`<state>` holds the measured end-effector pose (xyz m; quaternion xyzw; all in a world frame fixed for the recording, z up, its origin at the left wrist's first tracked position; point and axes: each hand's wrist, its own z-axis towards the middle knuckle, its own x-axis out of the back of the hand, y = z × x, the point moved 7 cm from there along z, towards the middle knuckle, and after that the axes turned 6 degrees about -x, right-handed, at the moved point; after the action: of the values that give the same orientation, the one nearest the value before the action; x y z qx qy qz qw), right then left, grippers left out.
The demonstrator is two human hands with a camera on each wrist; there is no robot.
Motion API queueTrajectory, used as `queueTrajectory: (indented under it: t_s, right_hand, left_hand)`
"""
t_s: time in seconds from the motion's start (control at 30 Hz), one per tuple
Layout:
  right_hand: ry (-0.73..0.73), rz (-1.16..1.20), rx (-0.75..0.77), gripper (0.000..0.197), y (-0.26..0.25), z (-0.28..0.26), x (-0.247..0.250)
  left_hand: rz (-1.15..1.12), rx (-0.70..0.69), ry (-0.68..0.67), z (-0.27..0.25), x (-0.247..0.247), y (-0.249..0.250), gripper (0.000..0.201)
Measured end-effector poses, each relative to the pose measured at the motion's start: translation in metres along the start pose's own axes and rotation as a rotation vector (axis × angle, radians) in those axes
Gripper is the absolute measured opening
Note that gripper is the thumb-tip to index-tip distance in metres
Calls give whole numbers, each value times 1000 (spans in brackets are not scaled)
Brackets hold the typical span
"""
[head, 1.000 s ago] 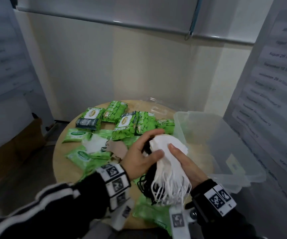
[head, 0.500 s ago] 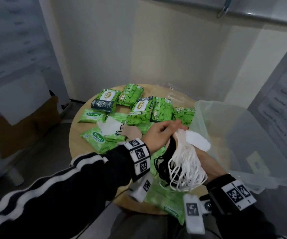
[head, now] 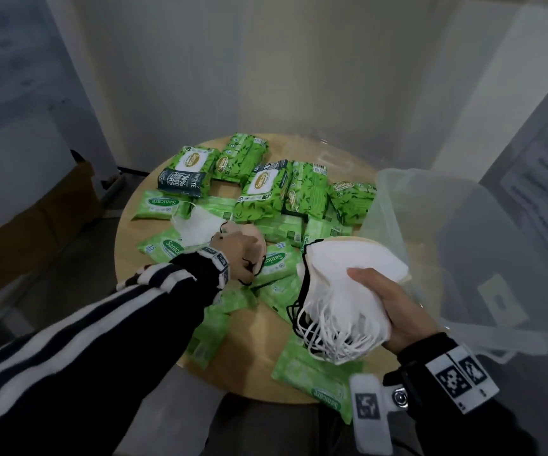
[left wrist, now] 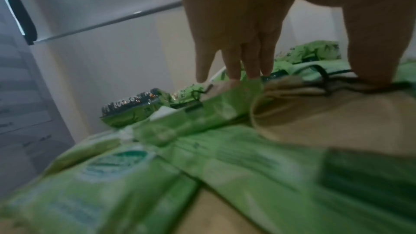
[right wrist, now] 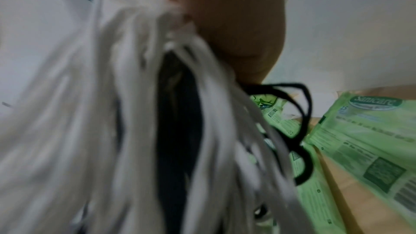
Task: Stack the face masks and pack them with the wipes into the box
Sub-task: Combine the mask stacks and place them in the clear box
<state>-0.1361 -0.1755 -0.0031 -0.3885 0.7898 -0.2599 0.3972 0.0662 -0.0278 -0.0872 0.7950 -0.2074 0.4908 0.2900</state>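
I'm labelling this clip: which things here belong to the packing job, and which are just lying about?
Job:
- stack of white face masks in right hand
- beige mask under left hand
- loose white mask
- green wipe packs
- clear plastic box

Lying about:
- brown cardboard box
- round wooden table

"Sanicare" is printed on the green wipes packs point(head: 261, 189); "100% BAMBOO FIBERS" is read on the dark-ended pack point(head: 185, 174).

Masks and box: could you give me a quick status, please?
Right hand grips mask stack. Left hand on beige mask. Box empty; wipes on table.
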Motion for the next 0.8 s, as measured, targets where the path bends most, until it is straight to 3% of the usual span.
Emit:
queueTrajectory:
  t_s: [0.1,0.2,0.37,0.5,0.67,0.8]
  right_hand:
    - [-21,13,-21,52,2,2,1]
    - [-13,29,-20,42,1,0,2]
    - [11,53,-1,34,-1,1,10]
    - [18,72,-14,35,1,6,11]
    - [30,41,-27,39,7,13,10]
    - [94,3,-36,51,9,19,17]
  left_hand:
    - [49,47,-8,7,-11,7,45]
    - [-37,91,83,11,2,5,35]
    - [-671,198,386,-4,48,-29,28]
    - [-1177,232,360,-15,63,-49,10]
    - [-1326,120,228,-24,70,-43,15]
    - [-1404,-13,144,-31,81,-26,80]
